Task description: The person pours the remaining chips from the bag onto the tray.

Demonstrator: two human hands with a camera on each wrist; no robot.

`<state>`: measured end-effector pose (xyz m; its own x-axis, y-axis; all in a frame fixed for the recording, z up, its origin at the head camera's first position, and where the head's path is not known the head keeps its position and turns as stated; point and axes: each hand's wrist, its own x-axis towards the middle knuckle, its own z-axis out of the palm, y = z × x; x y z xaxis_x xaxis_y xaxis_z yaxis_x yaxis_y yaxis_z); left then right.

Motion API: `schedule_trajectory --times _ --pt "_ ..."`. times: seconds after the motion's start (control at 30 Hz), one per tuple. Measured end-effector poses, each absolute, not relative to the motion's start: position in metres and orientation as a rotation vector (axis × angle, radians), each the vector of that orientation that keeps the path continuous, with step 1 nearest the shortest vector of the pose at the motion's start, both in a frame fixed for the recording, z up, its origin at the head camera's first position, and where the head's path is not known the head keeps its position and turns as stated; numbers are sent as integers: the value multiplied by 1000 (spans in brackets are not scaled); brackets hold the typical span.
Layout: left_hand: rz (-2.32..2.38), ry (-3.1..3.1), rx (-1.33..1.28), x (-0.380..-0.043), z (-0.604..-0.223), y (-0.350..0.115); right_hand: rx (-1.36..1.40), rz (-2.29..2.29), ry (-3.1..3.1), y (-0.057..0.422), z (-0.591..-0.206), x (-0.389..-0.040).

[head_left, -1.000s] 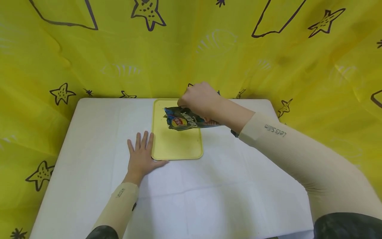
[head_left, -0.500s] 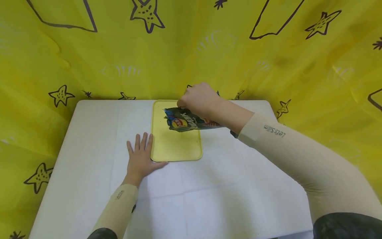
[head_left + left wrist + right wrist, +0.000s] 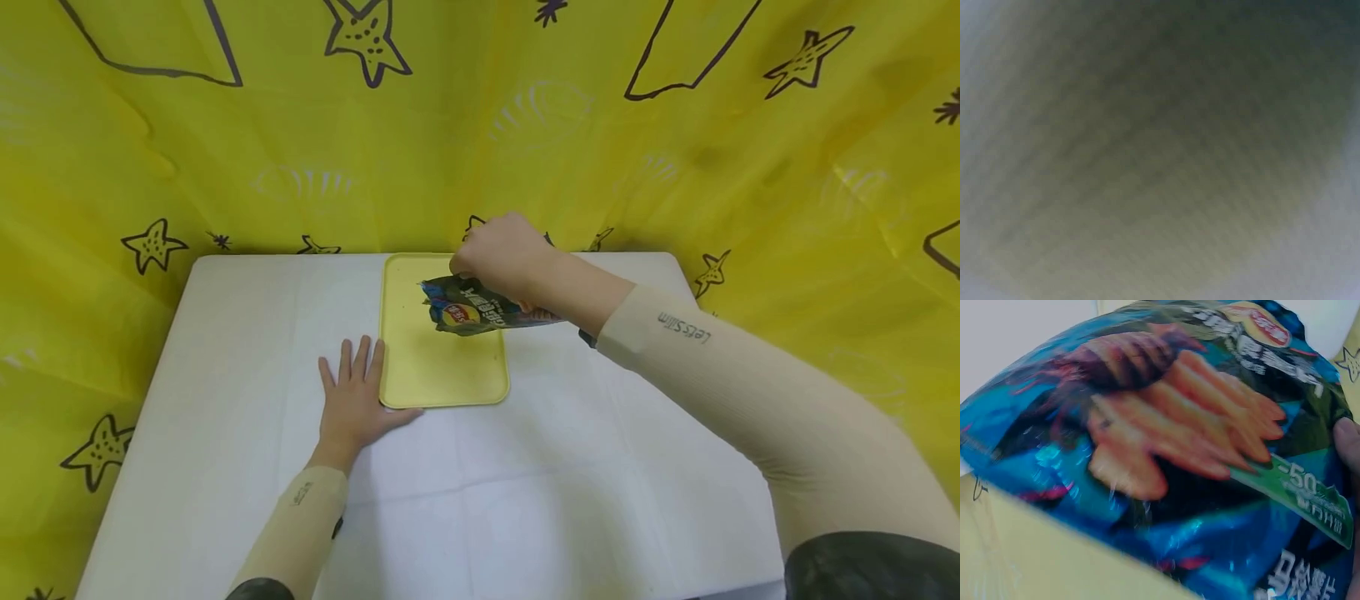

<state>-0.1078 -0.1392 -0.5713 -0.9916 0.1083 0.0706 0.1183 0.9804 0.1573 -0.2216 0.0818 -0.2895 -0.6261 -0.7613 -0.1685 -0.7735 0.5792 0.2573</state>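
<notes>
My right hand (image 3: 502, 254) grips a dark blue potato chip bag (image 3: 468, 310) above a yellow tray (image 3: 442, 379). The bag lies almost on its side in the air, with its crumpled end pointing left over the tray. In the right wrist view, the glossy chip bag (image 3: 1147, 425) fills most of the picture, and part of my hand (image 3: 1349, 447) shows at the right edge. My left hand (image 3: 356, 408) rests on the table with fingers spread, touching the tray's near left corner; its thumb lies along the front edge. Only blurred sleeve-like fabric (image 3: 1160, 175) appears in the left wrist view.
A white-covered table (image 3: 570, 467) bears the tray near its far edge. Behind and around it hangs a yellow curtain (image 3: 450, 125) printed with starfish and shells.
The bag in my right hand has shifted slightly to the right over the tray. My left hand keeps its place at the tray's corner. The head view has tilted up a little.
</notes>
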Motion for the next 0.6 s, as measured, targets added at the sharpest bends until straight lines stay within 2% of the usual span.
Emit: schedule_trajectory --times 0.6 --pt "-224 -3060 -166 -106 -570 -137 -1355 424 2786 84 -291 -223"
